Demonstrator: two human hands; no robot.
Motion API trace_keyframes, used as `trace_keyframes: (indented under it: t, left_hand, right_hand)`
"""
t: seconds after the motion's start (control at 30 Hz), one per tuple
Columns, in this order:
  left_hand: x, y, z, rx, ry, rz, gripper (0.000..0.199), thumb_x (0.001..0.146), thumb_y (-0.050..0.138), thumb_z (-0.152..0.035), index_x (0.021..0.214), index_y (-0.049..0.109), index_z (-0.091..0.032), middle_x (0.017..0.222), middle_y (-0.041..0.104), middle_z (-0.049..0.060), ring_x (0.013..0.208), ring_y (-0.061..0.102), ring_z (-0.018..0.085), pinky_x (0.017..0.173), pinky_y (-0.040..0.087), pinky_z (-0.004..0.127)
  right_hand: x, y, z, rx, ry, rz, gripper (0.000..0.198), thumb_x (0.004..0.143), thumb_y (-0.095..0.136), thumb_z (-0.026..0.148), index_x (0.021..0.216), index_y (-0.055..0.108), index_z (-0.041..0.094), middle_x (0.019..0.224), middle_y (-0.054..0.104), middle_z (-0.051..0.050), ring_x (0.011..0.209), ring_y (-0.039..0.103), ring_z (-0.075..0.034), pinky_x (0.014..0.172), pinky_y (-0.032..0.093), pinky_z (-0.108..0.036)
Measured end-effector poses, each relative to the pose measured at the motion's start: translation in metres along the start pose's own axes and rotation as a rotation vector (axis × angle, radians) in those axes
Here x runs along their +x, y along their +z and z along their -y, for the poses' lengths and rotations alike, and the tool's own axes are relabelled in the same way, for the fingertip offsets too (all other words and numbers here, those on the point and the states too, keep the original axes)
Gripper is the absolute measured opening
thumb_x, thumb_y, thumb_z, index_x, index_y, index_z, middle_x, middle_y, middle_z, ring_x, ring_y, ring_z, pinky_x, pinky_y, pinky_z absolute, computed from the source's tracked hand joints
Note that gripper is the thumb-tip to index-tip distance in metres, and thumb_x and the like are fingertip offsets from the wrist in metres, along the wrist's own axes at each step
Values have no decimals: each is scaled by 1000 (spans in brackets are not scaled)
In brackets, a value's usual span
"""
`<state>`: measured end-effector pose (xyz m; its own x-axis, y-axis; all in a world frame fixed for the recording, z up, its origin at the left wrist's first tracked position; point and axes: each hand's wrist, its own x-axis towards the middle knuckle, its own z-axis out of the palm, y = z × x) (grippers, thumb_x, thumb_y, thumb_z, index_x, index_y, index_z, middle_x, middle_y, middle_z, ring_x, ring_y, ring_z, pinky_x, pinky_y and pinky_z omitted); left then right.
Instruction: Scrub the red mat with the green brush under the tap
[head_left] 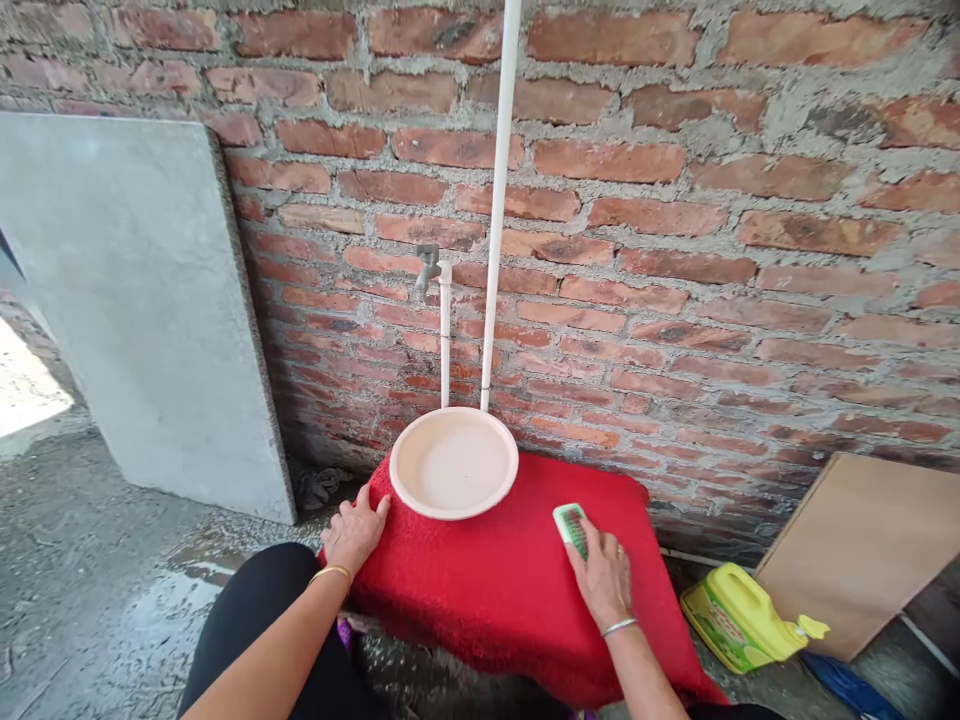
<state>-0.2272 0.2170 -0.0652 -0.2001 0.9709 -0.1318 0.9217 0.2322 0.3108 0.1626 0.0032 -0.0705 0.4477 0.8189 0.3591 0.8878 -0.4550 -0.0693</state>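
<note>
The right hand (604,580) grips a green-and-white brush (571,530) on the red cloth (487,575), to the right of its middle, while the left hand (354,532) lies on the cloth's left edge, fingers spread and grasping nothing. Between the hands and farther back, a pale basin (454,513) sits on the cloth. Beyond it, a tap (427,268) and a white pipe (501,200) stand against the brick wall (637,250); a grey slab (150,300) leans at left, and a yellow jug (742,620) lies tilted at right
</note>
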Motion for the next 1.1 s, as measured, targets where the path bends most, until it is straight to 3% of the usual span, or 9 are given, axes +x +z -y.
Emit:
trace_keyframes:
  t: [0.13, 0.2, 0.27, 0.43, 0.57, 0.67, 0.83, 0.9, 1.1]
  left_hand:
    - [-1, -1, 0, -2, -1, -7, 74, 95, 20, -69, 155, 36, -28, 136, 54, 21, 125, 56, 42, 101, 39, 56]
    - [-1, -1, -1, -6, 2, -10, 74, 95, 20, -69, 155, 36, -28, 136, 54, 21, 124, 56, 42, 101, 39, 56]
    - [-2, -2, -1, -8, 0, -8, 74, 95, 21, -69, 155, 37, -28, 137, 54, 21, 124, 56, 43, 101, 39, 56]
    - [-1, -3, 0, -11, -6, 1, 74, 95, 20, -69, 155, 37, -28, 138, 53, 22, 126, 55, 43, 102, 38, 56]
    - [0, -2, 1, -10, 3, -13, 76, 95, 20, -70, 155, 38, -28, 136, 55, 22, 125, 56, 43, 101, 39, 57]
    - [1, -2, 1, -10, 3, -13, 76, 95, 20, -70, 155, 38, -28, 136, 55, 22, 124, 57, 43, 101, 39, 57]
    - [-1, -3, 0, -5, 2, -12, 76, 95, 20, -70, 155, 37, -28, 136, 55, 22, 125, 56, 42, 102, 39, 57]
    - [-2, -4, -1, -9, -1, -10, 75, 95, 21, -70, 155, 38, -28, 136, 55, 21, 125, 56, 42, 102, 39, 58]
    - [-1, -2, 0, -15, 6, -35, 73, 96, 23, -69, 154, 40, -28, 135, 56, 22, 123, 57, 42, 101, 39, 58]
  right_hand:
    - [13, -10, -64, -179, 403, -13, 54, 99, 44, 50, 137, 59, 14, 96, 65, -21, 84, 67, -33, 73, 47, -43]
    - [14, -13, -75, -172, 491, -30, 56, 99, 46, 52, 136, 59, 13, 97, 65, -22, 84, 66, -34, 73, 47, -42]
    - [10, -14, -65, -97, 398, -62, 55, 98, 47, 51, 135, 59, 12, 98, 65, -21, 86, 65, -32, 76, 48, -42]
    - [-13, -5, 19, 184, -150, -63, 43, 98, 52, 44, 134, 61, 24, 104, 64, -11, 93, 62, -27, 85, 49, -39]
    - [-16, -2, 48, 151, -225, 18, 43, 95, 58, 37, 137, 59, 33, 105, 63, -8, 95, 62, -25, 87, 48, -38]
    - [-3, -8, 16, 18, -43, 77, 42, 97, 54, 40, 137, 61, 28, 103, 64, -11, 95, 63, -26, 86, 47, -38]
    - [14, -20, -64, -194, 444, 54, 52, 100, 44, 49, 139, 58, 17, 100, 64, -18, 89, 65, -30, 77, 47, -39]
    - [14, -20, -71, -190, 487, 9, 53, 100, 44, 50, 137, 58, 15, 98, 64, -18, 86, 65, -31, 75, 47, -40]
    - [-6, -8, 15, 161, -89, -66, 44, 99, 50, 45, 136, 60, 21, 103, 64, -12, 92, 63, -26, 84, 49, -38]
